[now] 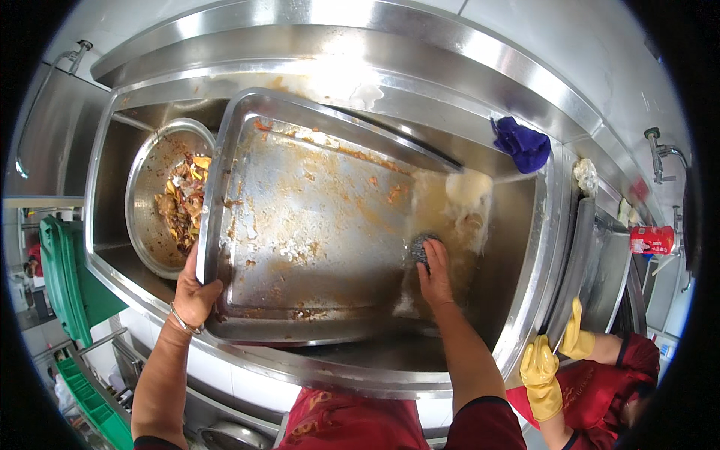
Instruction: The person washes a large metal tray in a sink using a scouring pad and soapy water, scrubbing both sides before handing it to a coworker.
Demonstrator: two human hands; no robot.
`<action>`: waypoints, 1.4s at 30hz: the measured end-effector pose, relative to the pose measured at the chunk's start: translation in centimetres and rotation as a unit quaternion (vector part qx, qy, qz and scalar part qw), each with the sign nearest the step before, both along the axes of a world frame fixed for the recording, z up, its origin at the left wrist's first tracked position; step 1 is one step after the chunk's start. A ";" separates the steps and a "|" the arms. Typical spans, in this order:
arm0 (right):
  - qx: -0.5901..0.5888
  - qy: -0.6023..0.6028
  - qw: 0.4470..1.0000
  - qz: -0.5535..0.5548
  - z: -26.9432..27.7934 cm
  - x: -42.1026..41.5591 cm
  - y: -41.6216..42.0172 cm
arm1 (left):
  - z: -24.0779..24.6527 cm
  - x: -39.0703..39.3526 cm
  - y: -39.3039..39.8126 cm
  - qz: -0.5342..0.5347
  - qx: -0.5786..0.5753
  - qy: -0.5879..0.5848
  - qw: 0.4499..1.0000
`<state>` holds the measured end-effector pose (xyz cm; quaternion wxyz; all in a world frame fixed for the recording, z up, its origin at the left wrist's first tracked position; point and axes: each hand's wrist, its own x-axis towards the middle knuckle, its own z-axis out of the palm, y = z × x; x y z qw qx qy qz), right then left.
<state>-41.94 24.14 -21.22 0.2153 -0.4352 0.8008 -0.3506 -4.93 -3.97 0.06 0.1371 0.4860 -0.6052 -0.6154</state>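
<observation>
A large rectangular metal tray (332, 225), streaked with brown grease and orange food bits, lies tilted in a stainless steel sink (514, 247). Its right end dips into murky, foamy water (450, 214). My left hand (195, 292) grips the tray's left rim near the lower corner. Within the tray, my right hand (436, 275) holds a steel wool scourer (421, 251) against the metal at the water's edge. To the left, partly hidden by the tray, a round perforated metal strainer (147, 208) contains food scraps (183, 205).
A purple cloth (523, 145) lies on the sink's back right corner. At right, a co-worker's yellow rubber gloves (541, 371) are close to the sink rim. A red package (651, 240) stands beyond. Green bins (73, 275) are at left, and a tap (661, 152) is at far right.
</observation>
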 end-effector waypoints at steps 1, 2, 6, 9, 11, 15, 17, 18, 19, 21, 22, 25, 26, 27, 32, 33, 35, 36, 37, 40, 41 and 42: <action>-0.005 -0.008 1.000 -0.008 -0.9 -0.4 0.0 | -0.2 -0.1 0.1 0.001 -0.029 -0.007 1.000; 0.020 0.035 0.997 -0.064 -2.5 -1.1 -0.2 | 0.0 -0.1 -0.1 -0.008 -0.031 -0.022 0.999; 0.229 -0.061 0.939 -0.251 -4.9 -6.1 -3.9 | -0.1 -0.5 -0.2 -0.006 -0.035 -0.045 0.998; 0.159 0.115 0.955 -0.224 -4.4 -5.5 -6.4 | 0.0 -1.0 -0.4 -0.011 -0.041 -0.030 0.999; 0.019 0.210 0.961 -0.177 -2.9 -2.3 -8.5 | -0.5 -0.6 -0.5 -0.036 -0.090 -0.052 0.994; -0.034 0.102 0.989 -0.098 4.9 7.2 -13.1 | 0.8 -1.4 -0.2 -0.003 -0.049 -0.059 0.997; -0.089 0.110 0.989 -0.047 6.4 10.3 -15.4 | 0.1 -1.2 -0.1 -0.010 -0.091 -0.031 0.995; -0.096 0.095 0.990 -0.043 8.1 11.4 -17.2 | 0.6 -1.7 -0.2 -0.006 -0.061 -0.033 0.998; -0.135 0.080 0.987 -0.028 9.4 12.0 -18.8 | 1.0 -1.9 -0.2 0.000 -0.034 -0.038 0.999; -0.213 0.086 0.973 0.033 10.6 11.1 -21.8 | -0.6 -0.8 -0.4 -0.032 -0.121 -0.019 0.992; -0.213 0.100 0.971 0.045 9.8 9.7 -22.1 | 0.1 -1.4 -0.3 -0.025 -0.099 -0.039 0.994; -0.188 0.124 0.974 0.022 8.1 6.1 -21.1 | 0.1 -1.6 -0.2 -0.021 -0.112 -0.056 0.992; -0.157 0.132 0.979 -0.008 7.2 4.5 -20.6 | 0.5 -1.8 -0.2 -0.024 -0.096 -0.058 0.993; -0.135 0.125 0.983 -0.020 6.6 2.5 -19.9 | 0.5 -1.5 -0.3 -0.026 -0.100 -0.071 0.992; -0.018 0.153 0.978 -0.141 -0.8 -6.4 -12.1 | 0.4 -1.5 -0.3 -0.012 -0.120 -0.046 0.992; 0.002 0.131 0.974 -0.182 -2.9 -7.2 -9.8 | 0.4 -1.3 -0.5 -0.031 -0.122 -0.067 0.990; 0.043 0.087 0.962 -0.255 -5.8 -7.6 -6.2 | 0.1 -1.5 -0.6 -0.046 -0.157 -0.070 0.984; 0.000 0.107 0.975 -0.196 -5.5 -5.7 -5.6 | 1.0 -2.2 -0.4 -0.016 -0.097 -0.069 0.993; -0.046 0.128 0.981 -0.141 -4.9 -2.9 -5.6 | 0.9 -2.1 -0.4 -0.014 -0.101 -0.063 0.993; 0.014 0.103 0.992 -0.078 3.3 7.3 -8.7 | 0.5 -1.4 -0.2 -0.013 -0.114 -0.045 0.992; -0.011 0.077 0.995 -0.058 5.6 10.0 -9.2 | 0.4 -1.4 0.0 -0.011 -0.119 -0.038 0.992; -0.012 0.059 0.998 -0.036 7.9 12.3 -9.8 | 0.2 -1.5 0.1 -0.007 -0.127 -0.033 0.991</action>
